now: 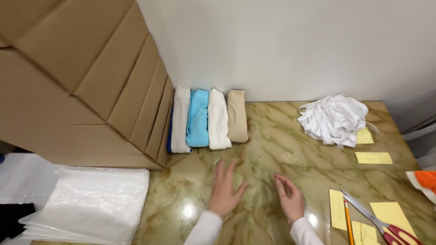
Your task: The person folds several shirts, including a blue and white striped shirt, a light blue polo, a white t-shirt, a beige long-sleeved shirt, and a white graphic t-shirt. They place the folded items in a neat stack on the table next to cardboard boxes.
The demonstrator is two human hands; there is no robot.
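Note:
My left hand (pixel 225 190) lies flat on the marbled green-brown tabletop (pixel 281 140), fingers spread, holding nothing. My right hand (pixel 289 196) hovers just to its right with the fingers loosely curled and the thumb close to the fingertips; whether something tiny is pinched there is too small to tell. Both wrists wear white sleeves. Beyond the hands, a row of folded cloths stands against the wall: a white one (pixel 181 120), a light blue one (pixel 198 118), another white one (pixel 218 119) and a beige one (pixel 237 115).
Stacked cardboard boxes (pixel 77 81) fill the left. A pile of clear plastic bags (pixel 91 202) lies at lower left. A heap of white elastic straps (pixel 335 119) sits at right, with yellow sticky notes (pixel 373 158), red-handled scissors (pixel 379 220) and a pencil (pixel 349 222).

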